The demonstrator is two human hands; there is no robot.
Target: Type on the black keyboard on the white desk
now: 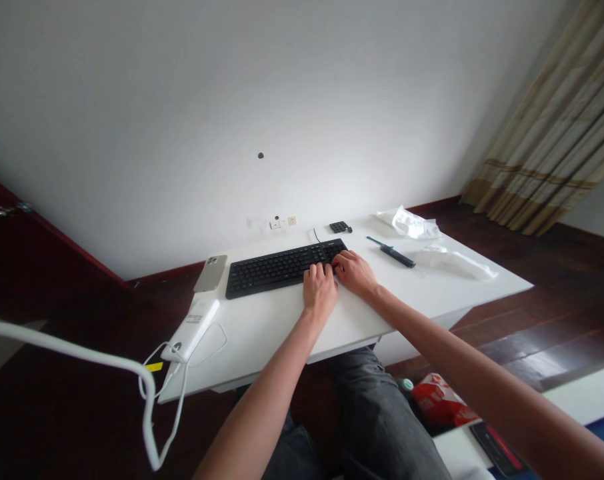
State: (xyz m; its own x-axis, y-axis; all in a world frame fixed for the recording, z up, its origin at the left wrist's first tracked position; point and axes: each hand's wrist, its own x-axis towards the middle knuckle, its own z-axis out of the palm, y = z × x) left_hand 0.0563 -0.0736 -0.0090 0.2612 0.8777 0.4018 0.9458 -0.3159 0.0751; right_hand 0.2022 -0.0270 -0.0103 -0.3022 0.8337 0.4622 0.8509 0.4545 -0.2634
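A black keyboard (pixel 272 267) lies at a slant on the white table (pixel 262 327). My left hand (pixel 319 287) is closed over its front edge, right of the middle, with the fingers bent onto the keys. Close beside it, my right hand (pixel 355 270) is on the keyboard's right end, fingers curled and thumb near my left fingers. Whatever sits between the right fingertips is hidden. Behind the keyboard is a small block of black keys (pixel 338 227). A screwdriver (pixel 392 253) with a blue shaft and dark handle lies to the right.
A phone (pixel 211 273) and a white power strip (pixel 192 330) with its cable lie at the table's left. Crumpled clear plastic bags (pixel 409 223) are at the right. A wall with a socket (pixel 292 220) stands behind. A red bag (pixel 442 400) is below, beside my leg.
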